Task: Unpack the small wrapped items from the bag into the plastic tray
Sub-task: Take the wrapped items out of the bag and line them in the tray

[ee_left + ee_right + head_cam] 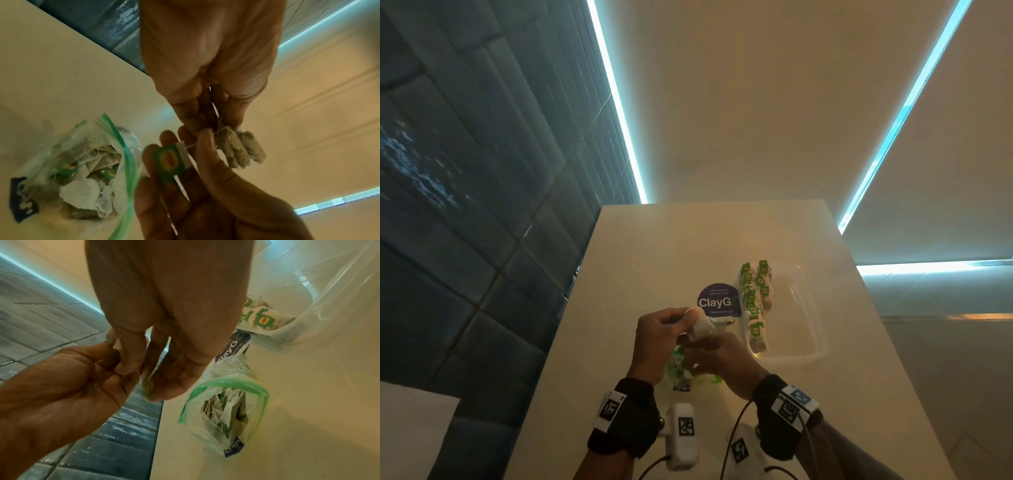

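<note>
My left hand (pixel 683 320) pinches a small white tea bag (pixel 701 327) above the table; in the left wrist view its fingertips (pixel 236 120) grip the bag's top (pixel 240 149). My right hand (pixel 709 353), just below, pinches that tea bag's green paper tag (pixel 169 162) between thumb and fingers, with the string taut between tag and bag. Under both hands lies the clear zip bag (pixel 676 371) with a green seal, open (pixel 225 410) and holding several more tea bags (pixel 86 191). The clear plastic tray (pixel 811 329) stands to the right, with several tea bags (pixel 755 301) lined along its left side.
A round purple "ClayG" sticker (pixel 718 301) sits on the white table (pixel 654 260) between the hands and the tray. The table's left edge drops to a dark tiled floor (pixel 123 443). White tagged devices with cables (pixel 681 431) lie near the front edge.
</note>
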`<state>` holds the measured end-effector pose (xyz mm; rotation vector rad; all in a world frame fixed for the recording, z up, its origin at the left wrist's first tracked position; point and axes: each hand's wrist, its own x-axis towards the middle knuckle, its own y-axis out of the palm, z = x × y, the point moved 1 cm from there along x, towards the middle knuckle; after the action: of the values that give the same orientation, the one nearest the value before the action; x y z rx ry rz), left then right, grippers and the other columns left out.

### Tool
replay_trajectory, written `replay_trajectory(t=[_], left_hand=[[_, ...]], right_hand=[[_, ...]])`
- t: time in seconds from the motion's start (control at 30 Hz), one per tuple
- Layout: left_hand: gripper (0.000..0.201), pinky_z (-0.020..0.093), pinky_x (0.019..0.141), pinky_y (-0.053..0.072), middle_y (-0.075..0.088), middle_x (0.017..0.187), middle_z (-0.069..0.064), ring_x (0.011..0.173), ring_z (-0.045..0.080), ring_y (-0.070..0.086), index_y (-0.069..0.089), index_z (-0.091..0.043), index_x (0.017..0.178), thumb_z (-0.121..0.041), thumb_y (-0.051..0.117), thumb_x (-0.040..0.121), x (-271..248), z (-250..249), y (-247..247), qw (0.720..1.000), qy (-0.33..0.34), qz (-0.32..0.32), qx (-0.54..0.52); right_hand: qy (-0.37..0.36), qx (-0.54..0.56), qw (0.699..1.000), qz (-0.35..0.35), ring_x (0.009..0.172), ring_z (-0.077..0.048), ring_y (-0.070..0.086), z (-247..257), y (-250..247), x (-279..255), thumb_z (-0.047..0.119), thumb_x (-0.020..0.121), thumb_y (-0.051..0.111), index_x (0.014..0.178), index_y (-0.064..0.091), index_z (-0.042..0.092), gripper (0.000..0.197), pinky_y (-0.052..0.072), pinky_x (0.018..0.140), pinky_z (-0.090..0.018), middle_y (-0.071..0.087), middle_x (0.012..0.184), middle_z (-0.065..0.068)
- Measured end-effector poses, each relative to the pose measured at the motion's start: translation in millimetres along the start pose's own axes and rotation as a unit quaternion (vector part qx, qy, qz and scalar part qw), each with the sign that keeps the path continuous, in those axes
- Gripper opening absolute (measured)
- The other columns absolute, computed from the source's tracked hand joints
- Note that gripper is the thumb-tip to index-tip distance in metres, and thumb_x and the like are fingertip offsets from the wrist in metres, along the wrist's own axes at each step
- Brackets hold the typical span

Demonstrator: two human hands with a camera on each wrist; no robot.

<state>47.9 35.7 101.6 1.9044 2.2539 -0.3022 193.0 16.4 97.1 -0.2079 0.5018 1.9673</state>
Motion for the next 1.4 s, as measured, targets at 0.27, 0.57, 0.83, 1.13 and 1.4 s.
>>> replay_trajectory(t=[0.27,0.57,0.83,1.13,1.4], left_hand=[[0.013,0.043,0.075,0.062,0.077,0.086,0.005,0.079,0.023,0.075,0.076,-0.013,0.096,-0.014,0.073,0.084,3.9,-1.8,-12.0,0.998,0.024,-0.051,0.014],[0.019,0.025,0.071,0.061,0.074,0.079,-0.011,0.074,0.005,0.071,0.077,-0.014,0.098,-0.021,0.078,0.08,5.0,1.4,-13.4,0.981,0.085,-0.077,0.159],[0.018,0.031,0.072,0.062,0.076,0.079,-0.006,0.074,0.007,0.073,0.077,-0.016,0.097,-0.019,0.079,0.079,-0.5,-1.5,-3.9,0.978,0.061,0.05,0.193],[0.021,0.041,0.085,0.059,0.076,0.097,0.006,0.092,0.02,0.072,0.073,-0.011,0.109,-0.013,0.066,0.09,-3.7,-3.9,-0.2,0.986,0.0,0.108,0.13],[0.026,0.044,0.08,0.06,0.076,0.092,0.008,0.088,0.021,0.074,0.072,-0.017,0.105,-0.02,0.077,0.08,-13.4,-8.9,4.0,0.992,0.021,0.102,0.069]], right_hand=[[0.042,-0.013,0.999,0.01,0.071,-0.02,0.063,-5.0,-9.0,-5.6,0.001,0.09,0.061,0.106,0.066,-0.004,0.017,0.055,0.063,-0.031,0.064,0.089,-0.011],[-0.068,-0.238,0.969,-0.012,0.065,-0.017,0.064,15.9,-25.0,-7.6,0.004,0.086,0.068,0.091,0.065,0.003,0.006,0.058,0.065,-0.033,0.068,0.08,-0.01],[-0.163,-0.384,0.907,-0.048,0.062,-0.008,0.062,49.3,-23.7,-2.6,0.004,0.091,0.061,0.103,0.069,0.006,0.014,0.051,0.056,-0.017,0.067,0.084,-0.003],[-0.203,-0.432,0.87,-0.122,0.086,-0.004,0.061,51.5,-26.3,0.7,0.013,0.088,0.068,0.1,0.076,0.014,0.014,0.043,0.076,-0.007,0.071,0.096,0.003],[-0.161,-0.329,0.916,-0.161,0.069,-0.008,0.064,43.5,-31.7,2.8,0.016,0.081,0.077,0.093,0.066,0.012,0.017,0.052,0.062,-0.017,0.068,0.084,0.0]])
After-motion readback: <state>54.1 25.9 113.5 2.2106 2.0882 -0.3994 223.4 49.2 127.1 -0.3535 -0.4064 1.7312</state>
